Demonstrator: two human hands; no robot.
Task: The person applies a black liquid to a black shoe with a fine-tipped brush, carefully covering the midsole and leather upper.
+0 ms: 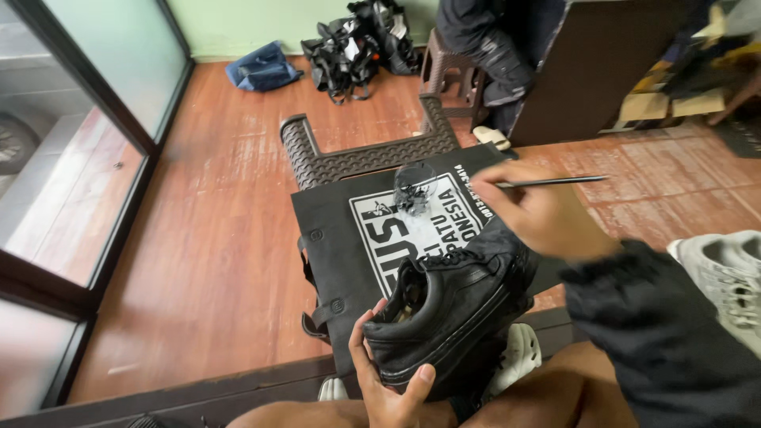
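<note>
left hand [390, 379]: i grip the black leather shoe [448, 305] by its heel.
right hand [537, 212]: i pinch a thin dark brush [555, 181] just above the toe.

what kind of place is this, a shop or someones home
Probably an informal shoe-care or repair spot in a home-like room, not a fitted shop. The left hand holds a black shoe, the right hand a thin brush, with bags dumped on the wooden floor.
</note>
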